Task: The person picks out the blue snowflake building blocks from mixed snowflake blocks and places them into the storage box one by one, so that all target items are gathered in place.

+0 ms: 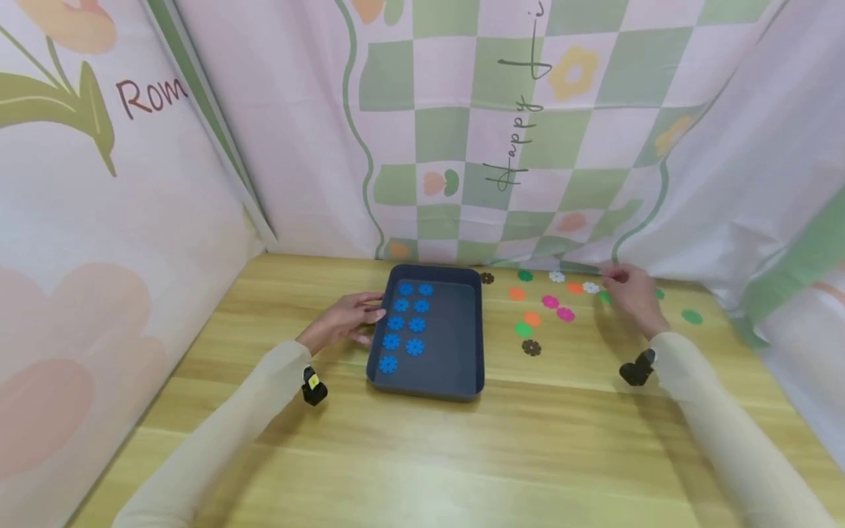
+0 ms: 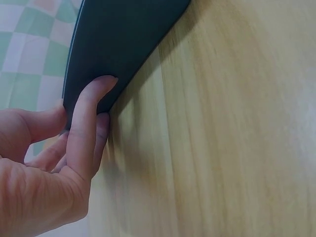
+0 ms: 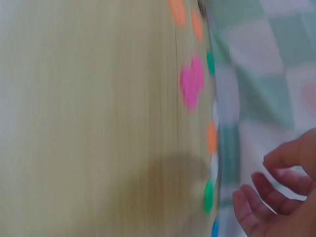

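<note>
A dark grey rectangular tray [image 1: 449,337] lies on the table, with several blue snowflake building discs [image 1: 416,325] in two columns along its left side. The left column reaches one disc nearer the front. At the tray's left wall is my left hand [image 1: 346,317]; in the left wrist view the thumb meets the rim and the fingers [image 2: 89,106] bend against the outer wall. Beyond the tray's right side, my right hand [image 1: 630,293] hovers over loose discs near the curtain. In the right wrist view, its fingers [image 3: 249,205] are loosely bent and nothing shows between them.
Loose discs spread right of the tray: brown [image 1: 531,347], pink [image 1: 551,301], orange [image 1: 517,293], white [image 1: 557,276] and green [image 1: 692,317]. A checked curtain [image 1: 515,147] hangs along the table's back edge. Pale cloth [image 1: 99,257] hangs on the left.
</note>
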Demonstrator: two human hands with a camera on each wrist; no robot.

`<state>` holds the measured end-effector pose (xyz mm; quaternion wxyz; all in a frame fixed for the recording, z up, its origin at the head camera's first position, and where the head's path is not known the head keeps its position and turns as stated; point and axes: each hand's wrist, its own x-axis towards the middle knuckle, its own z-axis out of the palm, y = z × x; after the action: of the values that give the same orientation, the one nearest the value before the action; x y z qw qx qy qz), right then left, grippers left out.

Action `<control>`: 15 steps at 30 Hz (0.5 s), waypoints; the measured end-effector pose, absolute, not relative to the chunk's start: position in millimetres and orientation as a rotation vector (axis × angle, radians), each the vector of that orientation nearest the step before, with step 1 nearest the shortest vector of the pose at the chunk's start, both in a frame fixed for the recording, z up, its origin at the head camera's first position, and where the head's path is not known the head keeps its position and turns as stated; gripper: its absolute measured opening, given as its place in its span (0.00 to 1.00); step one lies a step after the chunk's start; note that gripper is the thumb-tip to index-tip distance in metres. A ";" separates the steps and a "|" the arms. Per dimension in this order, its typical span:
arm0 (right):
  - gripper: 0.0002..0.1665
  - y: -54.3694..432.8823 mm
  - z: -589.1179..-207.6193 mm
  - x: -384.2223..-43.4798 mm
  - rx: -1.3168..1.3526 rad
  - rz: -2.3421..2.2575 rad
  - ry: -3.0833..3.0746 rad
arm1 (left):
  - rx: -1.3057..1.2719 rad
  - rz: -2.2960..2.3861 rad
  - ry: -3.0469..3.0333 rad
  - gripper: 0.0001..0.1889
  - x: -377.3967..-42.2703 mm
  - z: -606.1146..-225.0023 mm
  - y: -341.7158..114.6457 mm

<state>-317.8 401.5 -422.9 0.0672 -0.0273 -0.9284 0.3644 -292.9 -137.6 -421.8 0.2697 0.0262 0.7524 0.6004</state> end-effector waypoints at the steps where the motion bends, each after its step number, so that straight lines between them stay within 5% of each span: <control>1: 0.23 410.6 -425.3 -319.6 -0.106 1.089 -2.811 | 0.071 1.615 2.031 0.33 -292.7 -422.0 -138.3; 15: 0.29 451.1 -436.0 -336.9 0.011 0.849 -3.048 | 0.057 1.616 2.036 0.32 -293.8 -423.6 -139.7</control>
<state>-336.9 451.1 -436.0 -0.0115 0.0034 -0.9633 0.2683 -293.8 -139.7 -423.6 0.2674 0.0210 0.7545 0.5989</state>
